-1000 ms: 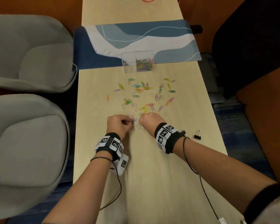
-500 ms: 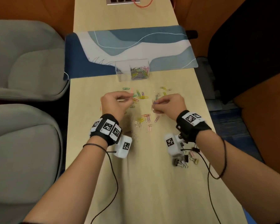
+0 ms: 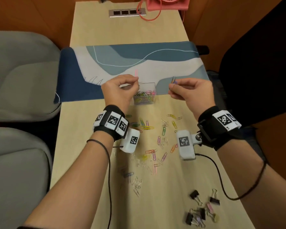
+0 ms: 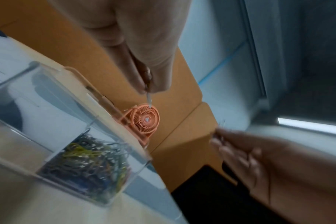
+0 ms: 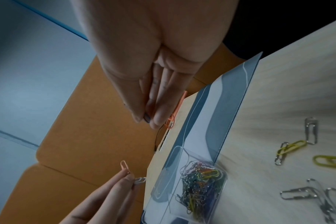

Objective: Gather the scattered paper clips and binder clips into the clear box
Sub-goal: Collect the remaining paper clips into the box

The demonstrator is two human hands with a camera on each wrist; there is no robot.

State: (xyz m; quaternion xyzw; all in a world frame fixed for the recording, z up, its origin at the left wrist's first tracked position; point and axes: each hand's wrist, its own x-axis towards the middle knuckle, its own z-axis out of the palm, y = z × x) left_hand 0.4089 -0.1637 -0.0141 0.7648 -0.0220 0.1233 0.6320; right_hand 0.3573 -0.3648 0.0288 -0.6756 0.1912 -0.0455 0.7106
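Observation:
The clear box [image 3: 153,84] stands at the near edge of the blue mat, its right part holding a heap of coloured paper clips [image 3: 144,97]. My left hand [image 3: 122,90] hovers over the box's left side and pinches a pink paper clip [image 3: 136,73] that sticks up. To the right of the box, my right hand [image 3: 190,92] pinches a few clips [image 3: 173,80], one grey and one purple. Several loose paper clips [image 3: 155,144] lie scattered on the table behind my wrists. A cluster of binder clips [image 3: 202,210] lies at the near right.
A blue and white desk mat [image 3: 139,63] spans the table. A pink fan [image 3: 167,3] and a socket strip [image 3: 127,13] sit at the far end. Grey chairs [image 3: 20,80] stand on the left, a black chair [image 3: 257,63] on the right.
Both hands have risen from the scattered clips and moved forward to the clear box, each carrying clips it picked up. The head view has tilted forward.

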